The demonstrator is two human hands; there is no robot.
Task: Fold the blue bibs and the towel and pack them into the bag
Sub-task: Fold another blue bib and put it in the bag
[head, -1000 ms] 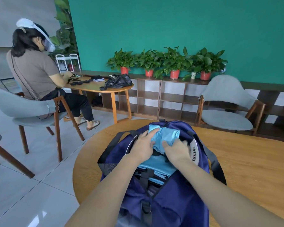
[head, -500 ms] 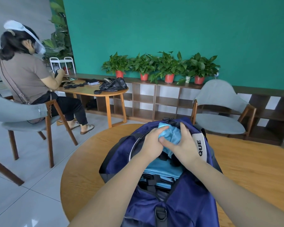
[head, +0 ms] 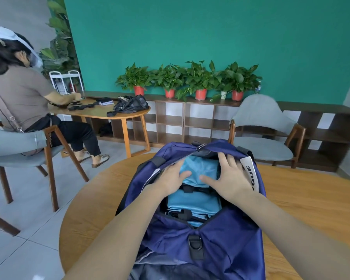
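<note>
Both hands, left [head: 171, 176] and right [head: 227, 179], press flat with fingers spread on the top blue fold [head: 200, 170] inside the open bag [head: 220, 239] at 12 o'clock on the bench [head: 311, 203], so packing looks nearly finished, zipping left.

Both forearms reaching forward, left grip [head: 171, 176] and right grip [head: 227, 178] flat, palms down, fingers spread
</note>
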